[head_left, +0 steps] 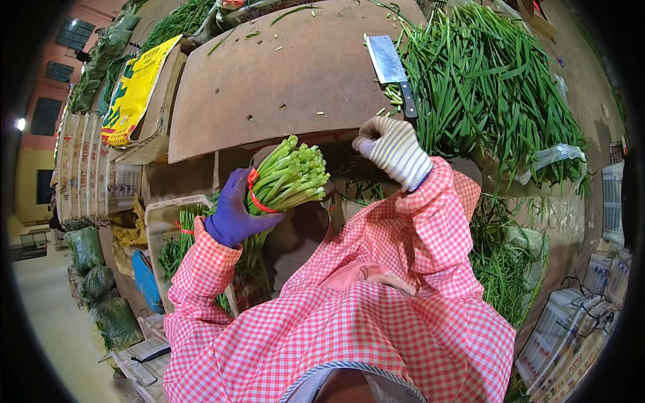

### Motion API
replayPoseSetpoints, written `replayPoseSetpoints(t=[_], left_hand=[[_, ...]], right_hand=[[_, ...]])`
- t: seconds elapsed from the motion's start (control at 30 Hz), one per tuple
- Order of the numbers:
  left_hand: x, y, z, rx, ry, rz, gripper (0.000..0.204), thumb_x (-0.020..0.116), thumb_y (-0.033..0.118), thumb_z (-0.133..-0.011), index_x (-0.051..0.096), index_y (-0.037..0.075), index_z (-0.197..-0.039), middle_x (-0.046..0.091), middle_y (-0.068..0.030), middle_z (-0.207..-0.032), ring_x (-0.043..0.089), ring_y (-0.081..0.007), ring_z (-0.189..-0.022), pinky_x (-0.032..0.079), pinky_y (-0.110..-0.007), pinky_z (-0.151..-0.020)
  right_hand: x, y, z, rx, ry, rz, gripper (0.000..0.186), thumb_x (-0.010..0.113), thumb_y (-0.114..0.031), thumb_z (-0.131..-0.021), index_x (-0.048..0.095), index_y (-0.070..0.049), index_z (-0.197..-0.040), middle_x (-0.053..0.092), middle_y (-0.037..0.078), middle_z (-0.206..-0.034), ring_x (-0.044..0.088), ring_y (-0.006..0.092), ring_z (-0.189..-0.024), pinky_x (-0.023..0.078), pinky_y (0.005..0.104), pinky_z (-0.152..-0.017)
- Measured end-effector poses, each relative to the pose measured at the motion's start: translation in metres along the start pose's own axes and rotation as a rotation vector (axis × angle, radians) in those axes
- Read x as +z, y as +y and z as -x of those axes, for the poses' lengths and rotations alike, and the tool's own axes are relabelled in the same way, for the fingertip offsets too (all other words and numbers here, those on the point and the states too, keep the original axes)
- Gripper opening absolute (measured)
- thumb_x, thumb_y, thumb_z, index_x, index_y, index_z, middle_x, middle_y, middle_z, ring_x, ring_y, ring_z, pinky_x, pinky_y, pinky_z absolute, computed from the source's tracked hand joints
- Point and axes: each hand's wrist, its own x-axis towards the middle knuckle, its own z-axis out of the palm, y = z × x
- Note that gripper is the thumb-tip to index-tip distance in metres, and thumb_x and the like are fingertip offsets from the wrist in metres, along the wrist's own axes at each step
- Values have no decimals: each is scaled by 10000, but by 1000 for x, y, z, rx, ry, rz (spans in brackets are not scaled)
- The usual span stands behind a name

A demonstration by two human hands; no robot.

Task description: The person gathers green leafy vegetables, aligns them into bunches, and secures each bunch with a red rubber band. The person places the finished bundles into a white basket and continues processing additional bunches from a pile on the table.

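My left hand [236, 209], in a purple glove, is wrapped round a bunch of green chives [289, 176]. Their pale cut ends point up and to the right, with a red band [252, 191] tied round them. My right hand [395, 149], in a striped knit glove, is curled closed at the near edge of a brown board [269, 74], apart from the bunch. Whatever its fingers may hold is hidden. Just beyond it a cleaver [392, 70] with a black handle lies on the board, blade pointing away, beside small cut stem pieces.
A large heap of loose green chives [490, 87] lies right of the board. Left of my lap stands a pale crate [156, 225] with banded bunches in it. A box with a yellow cover [138, 91] stands left of the board. White baskets [554, 329] are at far right.
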Motion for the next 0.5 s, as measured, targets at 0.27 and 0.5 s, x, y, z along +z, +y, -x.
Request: replayPoseSetpoints(t=[0.27, 0.5], left_hand=[[4, 6, -5, 44, -1, -128, 757, 807, 294, -497, 478, -18, -1104, 509, -171, -990, 512, -319, -921, 430, -381, -812], [11, 6, -7, 92, 9, -194, 782, 806, 290, -493, 466, -15, -1128, 506, -172, -969, 507, -323, -886, 422, -387, -795]], right_hand=[[-3, -25, 18, -46, -170, -244, 243, 700, -162, -686, 657, -27, -882, 655, 89, -760, 623, 127, -696, 499, 261, -670], [30, -39, 14, -152, -227, -80, 265, 680, -201, -695, 635, -10, -874, 623, 138, -793, 615, 229, -732, 487, 316, -679]])
